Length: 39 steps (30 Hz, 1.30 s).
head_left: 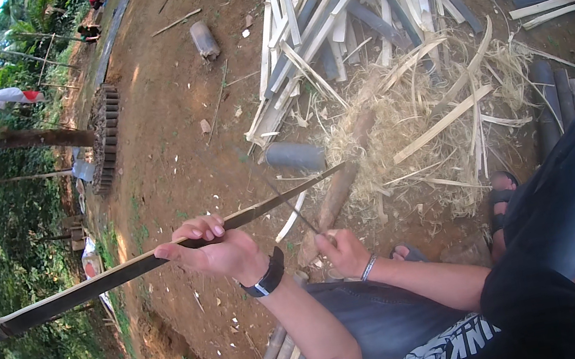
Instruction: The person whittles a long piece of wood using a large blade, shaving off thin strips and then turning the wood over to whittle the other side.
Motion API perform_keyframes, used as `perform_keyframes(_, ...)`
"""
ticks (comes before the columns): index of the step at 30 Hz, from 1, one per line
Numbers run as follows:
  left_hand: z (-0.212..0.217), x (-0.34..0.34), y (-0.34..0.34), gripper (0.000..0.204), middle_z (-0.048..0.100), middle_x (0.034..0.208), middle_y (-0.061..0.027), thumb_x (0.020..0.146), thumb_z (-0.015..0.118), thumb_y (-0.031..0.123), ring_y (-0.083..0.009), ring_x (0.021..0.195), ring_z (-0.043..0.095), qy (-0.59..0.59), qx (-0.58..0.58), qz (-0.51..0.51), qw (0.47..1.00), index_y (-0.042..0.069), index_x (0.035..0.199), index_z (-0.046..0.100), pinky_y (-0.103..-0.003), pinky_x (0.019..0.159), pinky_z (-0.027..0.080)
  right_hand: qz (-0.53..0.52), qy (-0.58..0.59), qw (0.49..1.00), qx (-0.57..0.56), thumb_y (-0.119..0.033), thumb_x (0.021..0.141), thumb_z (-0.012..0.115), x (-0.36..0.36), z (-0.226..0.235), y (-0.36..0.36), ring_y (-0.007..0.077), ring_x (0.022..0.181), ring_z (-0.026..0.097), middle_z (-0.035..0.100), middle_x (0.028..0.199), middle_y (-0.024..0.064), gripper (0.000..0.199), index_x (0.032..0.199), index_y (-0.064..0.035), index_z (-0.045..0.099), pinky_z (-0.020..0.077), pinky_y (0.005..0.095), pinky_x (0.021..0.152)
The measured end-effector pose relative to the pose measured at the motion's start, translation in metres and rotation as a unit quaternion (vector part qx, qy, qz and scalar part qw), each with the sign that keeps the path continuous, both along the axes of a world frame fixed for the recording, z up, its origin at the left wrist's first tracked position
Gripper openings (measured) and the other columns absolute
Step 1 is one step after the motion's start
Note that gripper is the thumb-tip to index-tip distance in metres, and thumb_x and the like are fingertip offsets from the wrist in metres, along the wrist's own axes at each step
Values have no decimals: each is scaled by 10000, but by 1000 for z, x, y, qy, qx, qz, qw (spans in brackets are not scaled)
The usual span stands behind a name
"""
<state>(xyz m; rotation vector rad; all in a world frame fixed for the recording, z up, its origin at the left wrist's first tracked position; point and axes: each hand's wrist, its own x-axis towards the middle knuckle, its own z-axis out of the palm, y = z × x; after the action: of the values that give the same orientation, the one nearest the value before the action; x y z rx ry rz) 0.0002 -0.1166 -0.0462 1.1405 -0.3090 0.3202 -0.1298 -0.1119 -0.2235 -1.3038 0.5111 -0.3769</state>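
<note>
My left hand [219, 251] closes around a long bamboo strip [126, 269] crossing centre-left of the frame; my right hand [344, 250] grips a thin knife [283, 196] at centre, blade touching the strip; bamboo shavings [410, 135] lie upper right

Two hands at work, my left hand [211, 248] and my right hand [345, 250], with one long bamboo strip [127, 271] and one thin blade [279, 195] between them. One black wristwatch [267, 279], one silver bracelet [368, 268]. Two short bamboo cylinders [204, 39] [295, 155] on the dirt, one heap of split slats [341, 1], one wooden log [339, 189], two sandals [499, 200].
</note>
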Motion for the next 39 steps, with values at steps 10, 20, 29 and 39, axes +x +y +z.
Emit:
perform_keyframes(10,0,3,-7,566,349,533,11,872,471,628,-95,449,341,11,-8,36,999,121,629,408,-227,441,278,1,36,995,88,-507,922,446,1,-19,8,191,392,421,412,415,79,657,533,19,503,323,406,423)
perform_keyframes(20,1,5,-14,555,351,553,14,877,461,629,-95,455,333,-4,-12,14,1000,131,636,417,-232,450,279,-66,214,957,186,-513,920,451,-7,-118,-14,183,370,403,396,389,72,685,460,-5,435,322,413,406)
perform_keyframes(29,1,7,-3,578,333,550,15,872,445,647,-92,446,319,-1,5,4,1000,131,615,403,-231,443,271,6,73,996,53,-501,927,435,-13,-67,9,225,398,461,438,411,117,651,592,48,538,365,420,449)
perform_keyframes(39,-2,10,-1,569,327,543,31,874,443,645,-81,467,323,4,7,-2,1000,135,624,421,-225,479,285,14,82,975,207,-517,947,393,1,-65,4,156,366,462,473,440,28,637,515,-59,488,383,337,409)
